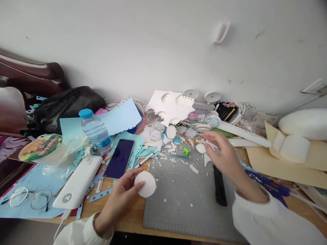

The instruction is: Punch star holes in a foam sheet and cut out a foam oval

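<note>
My left hand [125, 192] pinches a white paper disc [148, 185] between thumb and fingers, over the left edge of the grey cutting mat [178, 207]. The disc's edge looks slightly rough. Fingers stretched and apart, my right hand [224, 158] hovers above the mat's right side with nothing in it. Just below it lies a long black tool [220, 187] whose kind I cannot make out. By the right fingertips are a small white round piece [200, 148] and torn white scraps [194, 169]. A small bright green object [186, 151] sits at the mat's back.
Left of the mat are a phone [120, 158], a white pen [146, 158], a water bottle [97, 132], a white power bank [78, 183] and glasses [30, 198]. A white sheet with round holes [167, 105] tops the clutter at the back. A blue glue gun [270, 187] lies right.
</note>
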Demonstrator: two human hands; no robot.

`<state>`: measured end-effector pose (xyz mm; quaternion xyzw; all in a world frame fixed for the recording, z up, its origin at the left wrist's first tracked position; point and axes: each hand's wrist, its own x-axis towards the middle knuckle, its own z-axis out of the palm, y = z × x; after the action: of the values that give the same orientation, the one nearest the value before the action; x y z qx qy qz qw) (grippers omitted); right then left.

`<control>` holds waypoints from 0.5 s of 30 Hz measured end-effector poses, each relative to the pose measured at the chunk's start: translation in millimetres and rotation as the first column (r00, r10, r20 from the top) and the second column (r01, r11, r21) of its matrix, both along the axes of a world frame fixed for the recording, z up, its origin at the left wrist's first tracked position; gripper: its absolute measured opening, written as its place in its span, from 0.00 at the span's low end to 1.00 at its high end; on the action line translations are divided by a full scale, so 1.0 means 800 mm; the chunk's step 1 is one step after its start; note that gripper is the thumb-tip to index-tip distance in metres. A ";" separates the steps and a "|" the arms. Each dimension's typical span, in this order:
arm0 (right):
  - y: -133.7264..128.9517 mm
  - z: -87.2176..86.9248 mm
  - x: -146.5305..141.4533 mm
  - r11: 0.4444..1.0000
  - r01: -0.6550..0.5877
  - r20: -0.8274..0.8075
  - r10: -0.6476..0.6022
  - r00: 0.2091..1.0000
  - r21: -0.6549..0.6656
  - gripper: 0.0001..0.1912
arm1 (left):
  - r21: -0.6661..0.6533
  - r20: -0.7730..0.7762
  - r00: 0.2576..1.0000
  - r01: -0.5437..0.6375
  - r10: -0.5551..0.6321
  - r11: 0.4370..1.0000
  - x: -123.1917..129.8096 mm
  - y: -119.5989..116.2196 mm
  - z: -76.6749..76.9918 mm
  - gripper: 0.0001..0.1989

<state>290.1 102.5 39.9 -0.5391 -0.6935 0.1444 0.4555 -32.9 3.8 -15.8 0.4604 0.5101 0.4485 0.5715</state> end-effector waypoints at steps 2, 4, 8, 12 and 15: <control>-0.053 -0.021 0.021 0.989 0.128 0.265 -0.142 0.954 0.068 0.10 | 0.062 -0.061 0.992 0.115 -0.111 0.991 0.015 0.012 -0.004 0.22; -0.089 -0.049 0.038 0.967 0.252 0.428 -0.240 0.871 0.030 0.10 | 0.137 -0.213 0.955 0.240 -0.208 0.961 0.034 0.027 -0.009 0.20; -0.116 -0.099 0.056 0.906 0.412 0.543 -0.298 0.785 -0.098 0.21 | 0.209 -0.528 0.796 0.459 -0.296 0.863 0.070 0.048 -0.011 0.18; -0.114 -0.123 0.058 0.878 0.424 0.532 -0.255 0.808 -0.224 0.22 | 0.425 -0.610 0.777 0.486 -0.156 0.764 0.074 0.029 0.023 0.18; -0.111 -0.132 0.056 0.886 0.421 0.527 -0.268 0.807 -0.193 0.20 | 0.302 -0.517 0.588 0.805 -0.622 0.510 0.055 -0.012 0.059 0.15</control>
<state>334.6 14.0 -65.4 -0.7386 -0.6441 0.0220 0.1977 11.3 -5.9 31.5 0.8341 0.2226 0.1964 0.4648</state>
